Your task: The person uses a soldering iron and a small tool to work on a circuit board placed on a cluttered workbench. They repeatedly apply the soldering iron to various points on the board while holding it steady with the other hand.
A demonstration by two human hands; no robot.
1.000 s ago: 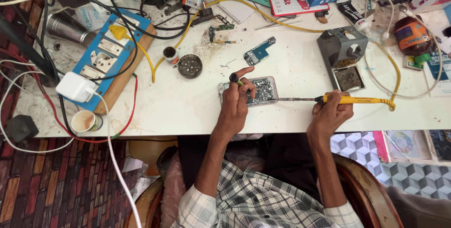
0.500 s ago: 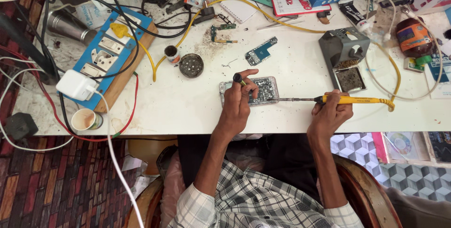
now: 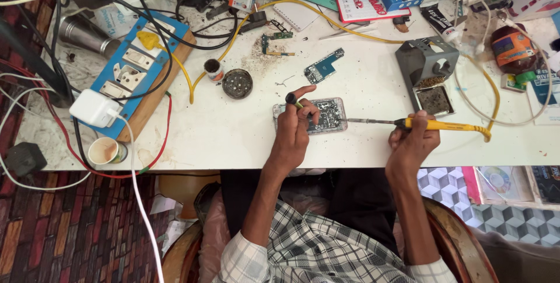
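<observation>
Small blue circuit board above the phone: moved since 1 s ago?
No. The blue circuit board holds the same spot relative to the round tin and the soldering stand.

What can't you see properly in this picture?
Head view only:
- Phone: its left half is hidden under the left hand.
- Soldering iron tip: too small to tell if it touches the phone.
- Right hand covers part of the iron's handle.
- Tool in left hand: mostly hidden by fingers.

An electronics repair workshop: soldering iron stand (image 3: 430,68), loose circuit board (image 3: 324,67), tangled cables (image 3: 175,38).
</observation>
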